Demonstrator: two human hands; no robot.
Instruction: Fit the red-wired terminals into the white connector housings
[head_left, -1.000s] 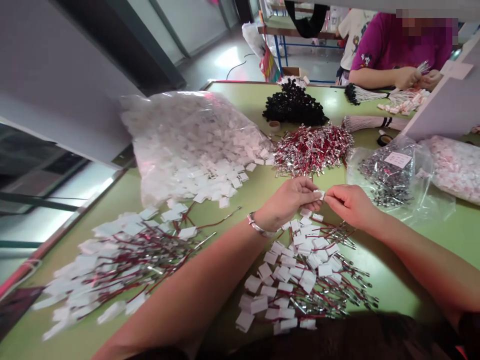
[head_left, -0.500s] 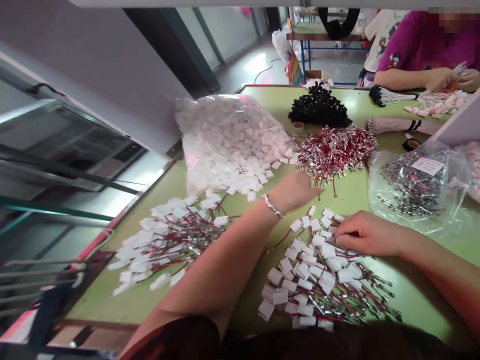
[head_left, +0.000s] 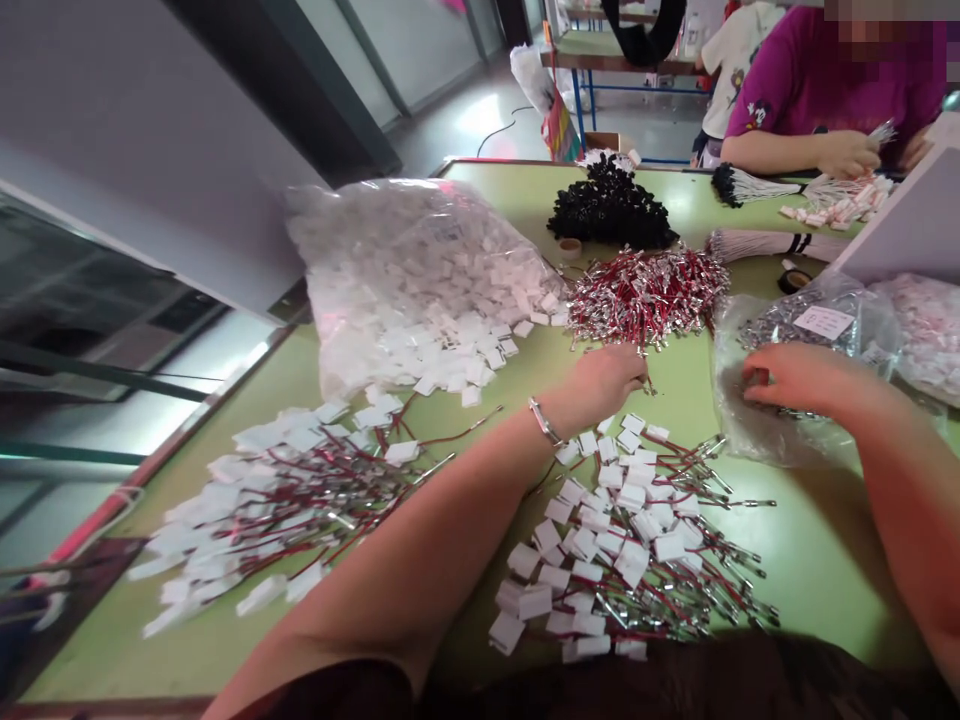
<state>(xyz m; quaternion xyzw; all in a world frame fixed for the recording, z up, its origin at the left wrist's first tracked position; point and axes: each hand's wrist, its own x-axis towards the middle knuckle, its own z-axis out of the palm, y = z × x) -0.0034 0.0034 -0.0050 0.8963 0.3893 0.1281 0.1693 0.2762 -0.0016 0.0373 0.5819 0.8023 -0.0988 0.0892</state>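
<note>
Around my hands I saw crowded piles: the left hand (head_left: pixel 609 380) was at the near edge of the heap of red wires with metal ends (head_left: pixel 637 290), its fingers bunched together, though I could not tell whether they pinched a wire. The right hand (head_left: pixel 795 378) reached over the opening of the clear bag of metal terminals (head_left: pixel 776 440), thumb and forefinger curled, and I could not make out what lay between them. Beyond the red heap sat the black heap (head_left: pixel 611 212) and a small tape roll (head_left: pixel 570 248); a large plastic bag of white housings (head_left: pixel 420 270) spilled to its left. My left forearm ran between the left pile of white-ended wires (head_left: pixel 262 495) and the near pile of white-ended wires (head_left: pixel 630 530), close to both, while loose plastic film lay about the right hand and the pink-white bag (head_left: pixel 926 335) crowded that side. The green tabletop (head_left: pixel 817 560) caught glare; a purple-shirted co-worker (head_left: pixel 787 90) was at its far side, with grey floor (head_left: pixel 480 120) behind. A pale panel (head_left: pixel 911 215) cut in at the right, and the left edge slanted away. I had bare surface between the red heap and near pile, and more between that pile and my right forearm.
</note>
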